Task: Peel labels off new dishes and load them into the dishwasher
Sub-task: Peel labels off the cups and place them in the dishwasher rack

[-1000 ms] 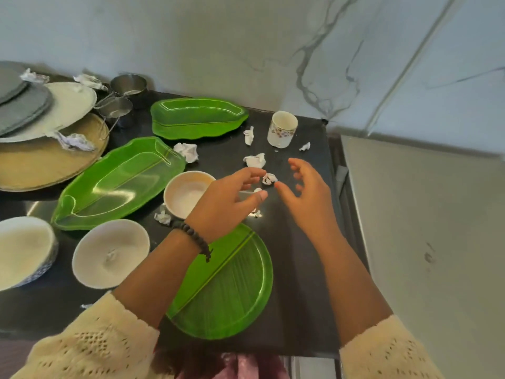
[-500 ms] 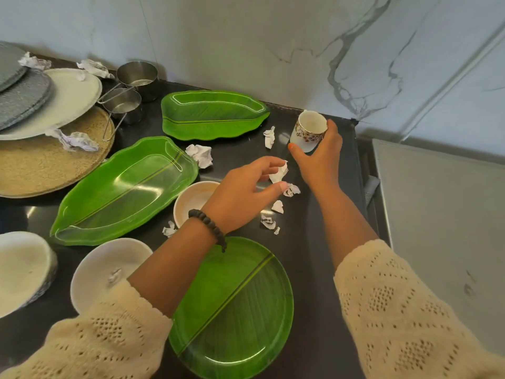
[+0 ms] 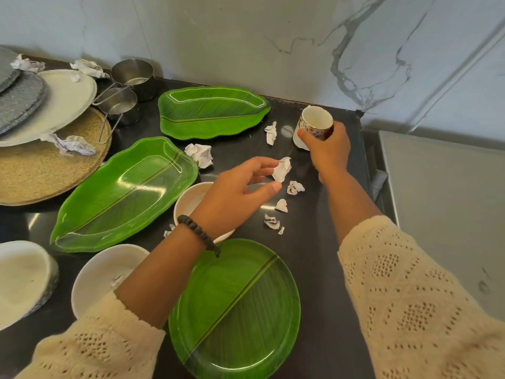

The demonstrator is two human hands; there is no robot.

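Observation:
My right hand grips a small white cup with a floral band at the back right of the black counter. The cup is tilted, with its mouth turned toward me. My left hand hovers over the middle of the counter with its fingers apart. Its fingertips are beside a crumpled white label scrap, and I cannot tell whether they touch it. A round green leaf-pattern plate lies near me. Two green leaf-shaped trays lie further back. My left wrist partly hides a white bowl.
Several more label scraps lie near my hands. Two white bowls sit at the front left. Stacked plates and a woven mat fill the back left beside two steel cups. A marble wall rises behind, and a pale surface lies to the right.
My right hand reached to the back right, closed on the cup and tilted it. My left hand stayed over the scraps with its fingers apart. My head moved closer.

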